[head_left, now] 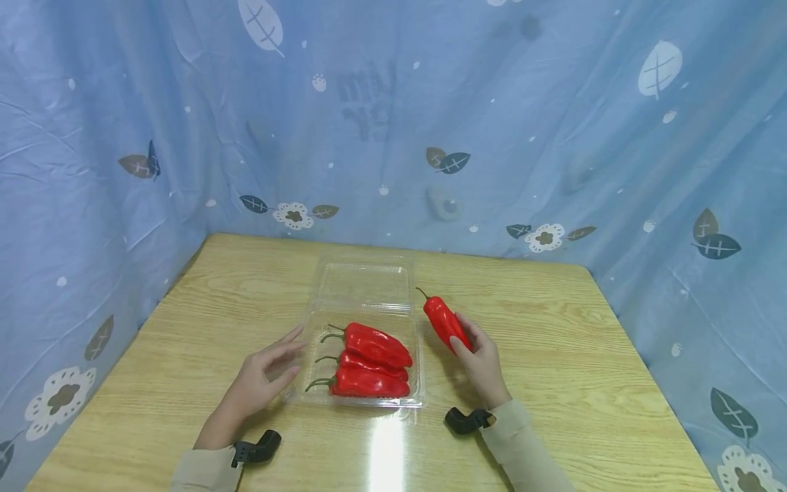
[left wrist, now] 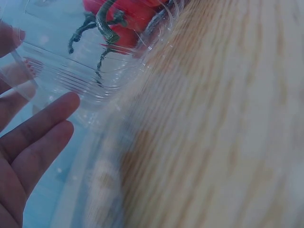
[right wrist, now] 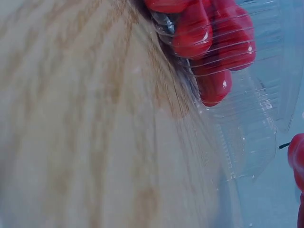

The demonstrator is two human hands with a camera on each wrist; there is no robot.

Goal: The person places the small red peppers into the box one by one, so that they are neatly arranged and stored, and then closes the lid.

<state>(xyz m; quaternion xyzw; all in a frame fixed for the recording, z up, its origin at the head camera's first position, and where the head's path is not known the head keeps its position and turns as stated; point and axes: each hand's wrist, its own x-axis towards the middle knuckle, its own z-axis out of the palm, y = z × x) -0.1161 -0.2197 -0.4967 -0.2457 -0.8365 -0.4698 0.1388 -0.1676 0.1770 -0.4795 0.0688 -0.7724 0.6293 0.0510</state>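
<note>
A clear plastic clamshell box point(head_left: 421, 389) lies on the table with its lid point(head_left: 365, 280) folded back, away from me. Inside it are several red peppers point(head_left: 371, 383), green stems point(left wrist: 107, 26) pointing left. My right hand point(head_left: 482, 359), to the right of the box, grips another red pepper point(head_left: 444, 320) by its lower end, its stem pointing up and away. That pepper point(right wrist: 297, 159) shows at the edge of the right wrist view, where the hand is out of sight. Beside the box's left side, my left hand point(head_left: 264, 376) has its fingers extended; whether they touch the plastic, I cannot tell.
The wooden table point(head_left: 553, 383) extends on both sides of the box. Blue leaf-patterned cloth point(head_left: 393, 123) hangs behind it and at both sides. A black wrist camera point(head_left: 258, 447) sits on the left wrist, another black camera point(head_left: 467, 420) on the right.
</note>
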